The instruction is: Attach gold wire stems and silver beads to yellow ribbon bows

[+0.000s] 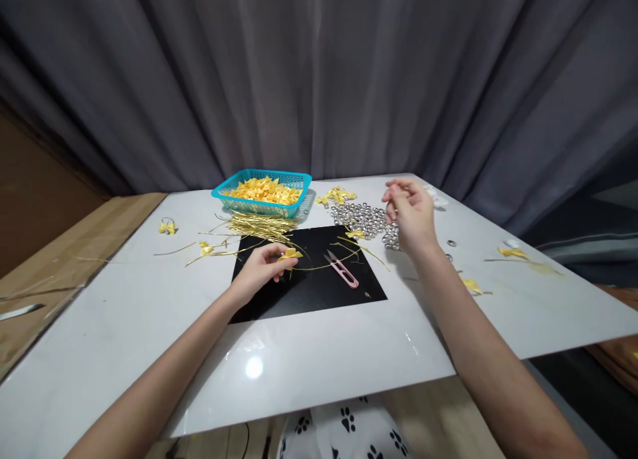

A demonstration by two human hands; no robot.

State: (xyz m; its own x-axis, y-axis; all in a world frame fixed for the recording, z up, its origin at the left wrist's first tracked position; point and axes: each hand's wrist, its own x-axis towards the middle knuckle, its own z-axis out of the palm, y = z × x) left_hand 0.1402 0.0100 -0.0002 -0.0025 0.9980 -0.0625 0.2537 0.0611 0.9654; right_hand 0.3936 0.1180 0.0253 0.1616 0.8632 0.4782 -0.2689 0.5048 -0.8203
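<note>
The left hand (263, 268) pinched a yellow ribbon bow (292, 254); the right hand's (411, 213) grip, near round silver beads (359, 218), was unclear.

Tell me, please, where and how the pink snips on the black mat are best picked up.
Probably by the rounded handle end, pinched across its sides from the near right: the pink snips lie flat, blades pointing to the far left.

the bow (291, 254) is yellow, snips (343, 272) pink, mat (304, 296) black.
</note>
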